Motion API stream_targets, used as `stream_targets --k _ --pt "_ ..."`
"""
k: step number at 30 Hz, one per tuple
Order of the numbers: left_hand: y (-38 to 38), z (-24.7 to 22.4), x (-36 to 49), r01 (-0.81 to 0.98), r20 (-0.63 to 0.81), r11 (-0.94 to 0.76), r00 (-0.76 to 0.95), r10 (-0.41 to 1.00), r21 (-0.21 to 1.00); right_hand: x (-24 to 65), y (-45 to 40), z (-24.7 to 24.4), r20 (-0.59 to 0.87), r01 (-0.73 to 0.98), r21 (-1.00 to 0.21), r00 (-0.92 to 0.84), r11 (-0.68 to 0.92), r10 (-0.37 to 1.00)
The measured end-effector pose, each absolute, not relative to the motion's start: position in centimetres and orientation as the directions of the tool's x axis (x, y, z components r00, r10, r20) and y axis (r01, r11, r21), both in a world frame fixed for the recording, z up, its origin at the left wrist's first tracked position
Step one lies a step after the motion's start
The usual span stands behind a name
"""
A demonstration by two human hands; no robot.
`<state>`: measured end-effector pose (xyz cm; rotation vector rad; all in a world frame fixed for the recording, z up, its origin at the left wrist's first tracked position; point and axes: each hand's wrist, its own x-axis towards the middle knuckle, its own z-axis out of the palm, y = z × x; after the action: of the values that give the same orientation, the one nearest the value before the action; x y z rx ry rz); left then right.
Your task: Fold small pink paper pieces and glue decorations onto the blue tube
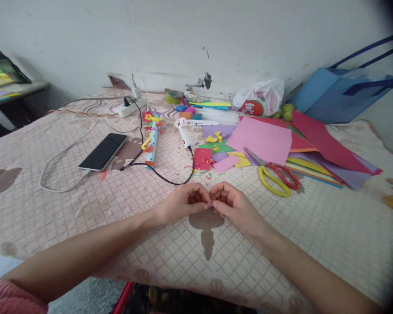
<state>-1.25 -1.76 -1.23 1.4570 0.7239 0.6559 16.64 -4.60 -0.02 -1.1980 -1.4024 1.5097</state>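
Observation:
My left hand [183, 201] and my right hand [231, 203] meet fingertip to fingertip low on the quilted bed cover [85, 200]. Between the fingers sits a small red scrap of paper [194, 199], mostly hidden by the curled fingers; both hands pinch it. Just beyond the hands lies a red paper square [202, 158] with tiny cut bits around it. A white glue gun [184, 131] with a black cord lies further back, beside a light blue tube [153, 141] decorated with paper flowers.
Scissors with red and yellow handles [277, 174] lie right of the hands on a spread of coloured paper sheets [260, 139]. A black phone [103, 151] on a white cable lies left. A power strip [130, 107], a plastic bag [258, 99] and a blue bag [340, 93] line the wall.

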Motion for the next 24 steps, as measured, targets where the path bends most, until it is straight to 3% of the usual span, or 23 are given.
stream_targets --k 24 --pt "-1.56 -1.35 -1.29 0.07 -0.068 0.03 0.636 0.768 0.997 16.49 -4.57 -0.08 -0.106 0.091 -0.992 -0.286 -0.084 0.952"
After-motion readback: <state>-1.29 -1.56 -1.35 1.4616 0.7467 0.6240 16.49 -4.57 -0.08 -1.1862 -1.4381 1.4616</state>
